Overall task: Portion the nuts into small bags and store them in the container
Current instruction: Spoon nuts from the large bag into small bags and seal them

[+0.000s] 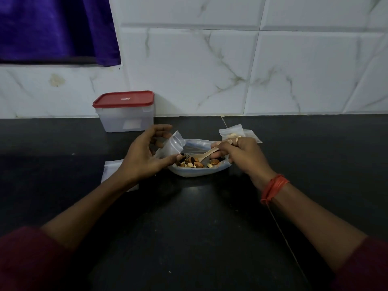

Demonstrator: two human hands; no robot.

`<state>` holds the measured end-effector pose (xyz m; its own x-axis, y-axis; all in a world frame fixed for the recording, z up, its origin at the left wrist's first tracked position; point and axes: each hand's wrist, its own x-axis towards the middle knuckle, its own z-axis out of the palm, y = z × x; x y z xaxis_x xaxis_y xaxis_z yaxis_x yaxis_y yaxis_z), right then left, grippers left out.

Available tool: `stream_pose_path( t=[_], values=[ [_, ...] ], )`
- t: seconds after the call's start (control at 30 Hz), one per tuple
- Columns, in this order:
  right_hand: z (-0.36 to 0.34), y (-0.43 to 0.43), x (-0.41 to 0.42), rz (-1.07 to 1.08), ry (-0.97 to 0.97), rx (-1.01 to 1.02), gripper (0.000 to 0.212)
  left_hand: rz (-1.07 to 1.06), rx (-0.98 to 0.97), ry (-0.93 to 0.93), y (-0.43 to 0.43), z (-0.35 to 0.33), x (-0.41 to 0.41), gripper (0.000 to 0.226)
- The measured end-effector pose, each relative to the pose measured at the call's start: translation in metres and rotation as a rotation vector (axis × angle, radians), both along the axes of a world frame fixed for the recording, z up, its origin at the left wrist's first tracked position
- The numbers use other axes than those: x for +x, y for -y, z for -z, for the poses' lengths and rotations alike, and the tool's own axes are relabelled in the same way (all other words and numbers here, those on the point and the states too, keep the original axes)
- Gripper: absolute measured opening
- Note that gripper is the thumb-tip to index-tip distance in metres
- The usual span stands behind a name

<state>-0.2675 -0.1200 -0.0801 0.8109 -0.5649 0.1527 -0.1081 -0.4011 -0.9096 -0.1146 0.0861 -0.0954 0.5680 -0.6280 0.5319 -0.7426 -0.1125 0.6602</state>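
Nuts [195, 163] (almonds and paler pieces mixed) lie in an open plastic pouch [194, 173] on the dark counter [189, 217], between the hands. Right hand [241, 153] grasps a wooden spoon [206, 155], its bowl among them. Left hand [142, 154] pinches a small clear bag [175, 142] just left of the spoon. Beyond that hand stands the red-lidded container [126, 116], closed.

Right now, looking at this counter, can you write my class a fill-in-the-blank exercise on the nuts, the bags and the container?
1. The right hand grips a wooden ____ that reaches into the nuts.
2. The left hand holds a small clear ____.
3. The container at the back has a ____ lid.
Missing words: spoon, bag, red.
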Motion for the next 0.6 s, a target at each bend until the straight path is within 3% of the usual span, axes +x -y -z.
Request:
stream_pose_path(
  t=[0.2,0.33,0.6],
  values=[
    [-0.0017,-0.0023,-0.0009,-0.076,-0.043,0.094,0.016,-0.018,-0.036,-0.034,0.0000,0.0007,0.0010,0.080],
    [-0.0002,-0.0032,0.0009,-0.006,-0.013,0.131,0.018,-0.003,-0.033,-0.036,-0.0001,0.0015,0.0025,0.079],
    [-0.0058,-0.0017,0.0000,0.028,0.069,0.414,0.022,0.036,-0.029,-0.030,-0.0010,0.0005,0.0012,0.085]
  ],
)
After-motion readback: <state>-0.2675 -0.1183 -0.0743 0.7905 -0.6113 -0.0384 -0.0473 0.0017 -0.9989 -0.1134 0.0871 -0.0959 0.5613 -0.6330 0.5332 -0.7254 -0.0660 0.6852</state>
